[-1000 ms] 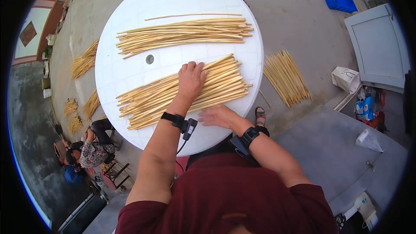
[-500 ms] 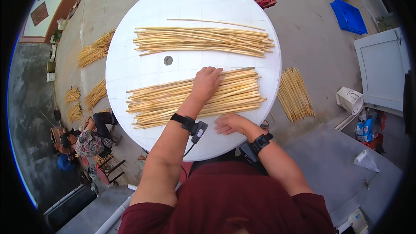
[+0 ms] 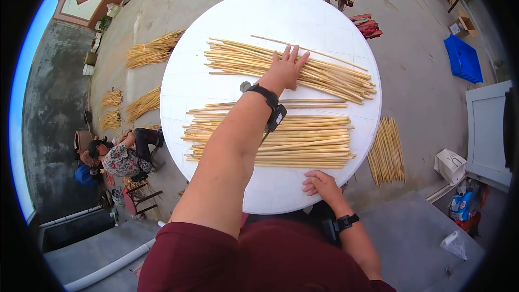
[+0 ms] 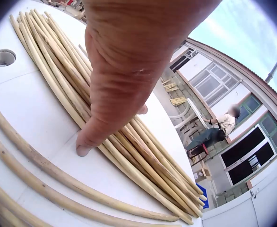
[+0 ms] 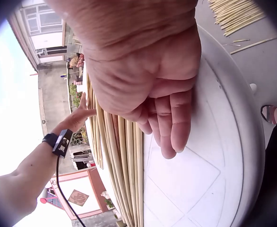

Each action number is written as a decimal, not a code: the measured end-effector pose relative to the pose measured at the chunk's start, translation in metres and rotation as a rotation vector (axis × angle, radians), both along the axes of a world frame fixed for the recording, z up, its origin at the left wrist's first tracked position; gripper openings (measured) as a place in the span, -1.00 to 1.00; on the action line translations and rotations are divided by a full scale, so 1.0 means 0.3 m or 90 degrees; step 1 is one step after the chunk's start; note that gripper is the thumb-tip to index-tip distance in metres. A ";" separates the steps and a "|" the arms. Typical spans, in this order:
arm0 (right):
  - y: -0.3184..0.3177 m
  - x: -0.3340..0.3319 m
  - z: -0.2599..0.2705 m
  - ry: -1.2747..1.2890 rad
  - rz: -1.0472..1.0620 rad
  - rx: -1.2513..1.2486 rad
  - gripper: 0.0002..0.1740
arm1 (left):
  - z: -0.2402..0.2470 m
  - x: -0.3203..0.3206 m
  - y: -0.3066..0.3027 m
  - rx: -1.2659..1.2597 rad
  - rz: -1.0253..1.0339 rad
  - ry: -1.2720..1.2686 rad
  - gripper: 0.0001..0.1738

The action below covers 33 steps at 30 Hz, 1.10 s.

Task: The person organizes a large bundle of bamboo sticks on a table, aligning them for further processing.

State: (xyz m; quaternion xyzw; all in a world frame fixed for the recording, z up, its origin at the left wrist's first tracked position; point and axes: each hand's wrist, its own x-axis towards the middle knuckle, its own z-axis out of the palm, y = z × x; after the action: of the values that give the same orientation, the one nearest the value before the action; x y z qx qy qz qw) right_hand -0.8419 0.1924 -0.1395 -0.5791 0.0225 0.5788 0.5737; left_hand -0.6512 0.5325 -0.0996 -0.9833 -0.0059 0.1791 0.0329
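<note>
My left hand [image 3: 285, 70] lies across the far bundle of pale sticks [image 3: 335, 80], fingers spread over it. In the left wrist view the thumb of the left hand [image 4: 124, 80] rests at the near edge of those sticks [image 4: 58, 80]. The near bundle [image 3: 303, 140] lies flat, with a few sticks set slightly apart on its far side. By the table's near edge, my right hand [image 3: 323, 185] hangs relaxed with slightly bent fingers and holds nothing; the right wrist view shows the palm of the right hand [image 5: 143, 85] beside the near sticks [image 5: 129, 161].
The round white table [image 3: 281, 189] has a hole [image 3: 245, 86] between the bundles. More sticks [image 3: 386, 151] lie on the floor at the right, others [image 3: 154, 48] at the left. A seated person [image 3: 123, 159] is at the left; a blue crate [image 3: 463, 59] stands at the right.
My left hand has moved from the near bundle to the far one, which now lies more slanted. A few sticks now lie apart beyond the near bundle. The head view has shifted.
</note>
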 end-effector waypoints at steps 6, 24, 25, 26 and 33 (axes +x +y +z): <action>0.016 -0.012 0.049 -0.056 -0.029 -0.020 -0.64 | 0.019 0.113 0.070 -0.059 -0.059 0.040 0.43; 0.023 -0.034 0.054 -0.109 -0.037 -0.024 -0.66 | -0.100 0.021 0.086 0.003 -0.008 -0.201 -0.52; 0.024 -0.030 0.066 -0.114 -0.032 -0.028 -0.66 | -0.095 0.011 0.081 -0.005 -0.011 -0.208 -0.53; 0.025 -0.026 0.074 -0.118 -0.026 -0.032 -0.67 | -0.090 -0.001 0.078 -0.012 -0.015 -0.216 -0.53; 0.006 -0.020 0.064 -0.189 0.034 0.012 -0.70 | 0.100 -0.053 -0.006 -0.003 -0.071 -0.310 -0.60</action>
State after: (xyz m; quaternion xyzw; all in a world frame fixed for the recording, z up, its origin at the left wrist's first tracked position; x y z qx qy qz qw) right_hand -0.8478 0.1942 -0.1204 -0.6533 -0.0835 0.5021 0.5604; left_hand -0.6671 0.5307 -0.0696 -0.9963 0.0412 -0.0649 0.0380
